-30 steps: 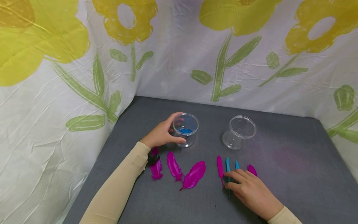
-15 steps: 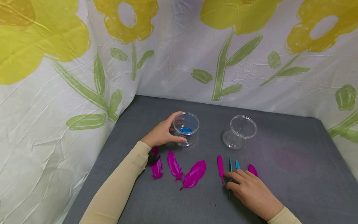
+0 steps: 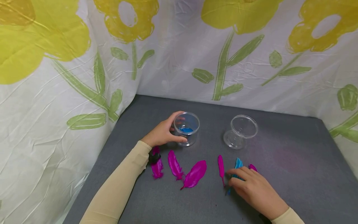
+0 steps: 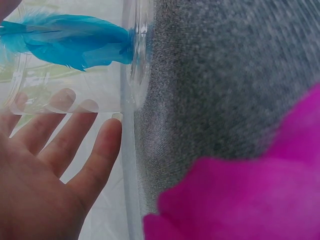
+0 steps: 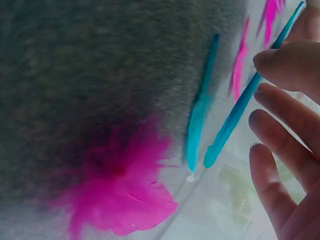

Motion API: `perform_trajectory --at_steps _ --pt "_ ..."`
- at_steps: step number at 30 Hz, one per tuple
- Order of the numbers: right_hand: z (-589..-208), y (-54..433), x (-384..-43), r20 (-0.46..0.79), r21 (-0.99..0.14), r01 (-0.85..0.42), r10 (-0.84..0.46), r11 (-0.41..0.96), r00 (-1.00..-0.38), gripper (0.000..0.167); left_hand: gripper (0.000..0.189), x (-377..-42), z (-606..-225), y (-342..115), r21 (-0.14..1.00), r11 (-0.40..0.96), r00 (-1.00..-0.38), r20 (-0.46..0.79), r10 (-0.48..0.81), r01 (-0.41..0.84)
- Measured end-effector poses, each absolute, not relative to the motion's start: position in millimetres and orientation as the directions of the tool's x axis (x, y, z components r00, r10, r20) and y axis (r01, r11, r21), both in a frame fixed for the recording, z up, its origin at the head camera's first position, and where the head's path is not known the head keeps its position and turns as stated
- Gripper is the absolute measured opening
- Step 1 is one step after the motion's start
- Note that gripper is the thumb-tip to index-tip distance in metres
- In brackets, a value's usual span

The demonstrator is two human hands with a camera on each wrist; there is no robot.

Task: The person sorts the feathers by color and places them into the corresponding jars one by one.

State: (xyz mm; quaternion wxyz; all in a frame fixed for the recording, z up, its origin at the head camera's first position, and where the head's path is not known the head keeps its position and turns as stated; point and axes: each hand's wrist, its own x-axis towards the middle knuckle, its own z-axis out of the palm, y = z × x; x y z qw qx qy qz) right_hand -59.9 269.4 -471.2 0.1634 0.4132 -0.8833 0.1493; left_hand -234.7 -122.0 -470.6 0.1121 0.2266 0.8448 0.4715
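My left hand (image 3: 165,132) holds a clear plastic jar (image 3: 193,137) from its left side, thumb in front and fingers behind. A blue feather (image 4: 82,42) lies inside that jar, seen through its wall in the left wrist view. My right hand (image 3: 254,189) pinches another blue feather (image 5: 234,120) between thumb and fingers, low over the grey table. Beside it in the right wrist view is a second loose blue feather (image 5: 199,130). A narrow magenta feather (image 3: 221,166) lies just left of my right fingertips; one more magenta feather (image 3: 253,167) shows partly behind the hand.
A second clear plastic jar (image 3: 253,134) stands at the right on the grey table (image 3: 307,186). Magenta feathers lie in front of the left jar: one in the middle (image 3: 175,165), one to its right (image 3: 195,174), one partly behind the left wrist (image 3: 157,169). Flower-printed cloth (image 3: 173,74) hangs behind.
The blue feather at my right fingertips has come up off its spot and shifted right, close to the other blue one. My right hand has moved slightly right; the left hand stays on the jar.
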Motion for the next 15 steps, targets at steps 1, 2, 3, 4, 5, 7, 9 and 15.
perform_trajectory --at_steps 1,2,3,4,5,7,9,15 --pt "-470.3 268.5 -61.1 0.425 -0.132 -0.780 -0.676 0.611 -0.602 0.023 0.108 -234.7 -470.5 -122.0 0.847 0.454 -0.873 0.024 0.487 0.276" --pt "-469.4 267.2 -62.6 0.445 -0.136 -0.786 -0.672 0.603 -0.592 0.022 0.108 -234.5 -470.4 -122.2 0.847 0.455 -0.874 0.023 0.485 0.275" --pt "-468.4 265.9 -64.0 0.458 -0.137 -0.789 -0.667 0.599 -0.587 0.027 0.108 -234.4 -470.3 -122.2 0.847 0.456 -0.875 0.022 0.484 0.273" --pt "-467.3 264.7 -65.6 0.471 -0.142 -0.792 -0.663 0.594 -0.582 0.026 0.108 -234.3 -470.2 -122.3 0.846 0.457 -0.875 0.021 0.483 0.273" --pt "-466.1 263.6 -66.9 0.481 -0.149 -0.795 -0.660 0.588 -0.577 0.026 0.108 -234.3 -470.3 -122.5 0.846 0.458 -0.875 0.020 0.484 0.273" --pt "-463.8 260.6 -69.8 0.502 -0.161 -0.800 -0.650 0.578 -0.571 0.041 0.108 -234.5 -470.9 -122.6 0.846 0.458 -0.875 0.020 0.484 0.273" --pt "-461.5 258.5 -72.2 0.500 -0.184 -0.800 -0.646 0.572 -0.577 0.039 0.108 -234.8 -471.3 -122.4 0.846 0.458 -0.874 0.020 0.485 0.273" --pt "-457.1 251.0 -79.2 0.530 -0.266 -0.810 -0.622 0.523 -0.576 0.028 0.108 -234.6 -471.0 -121.6 0.840 0.464 -0.874 0.024 0.486 0.281"
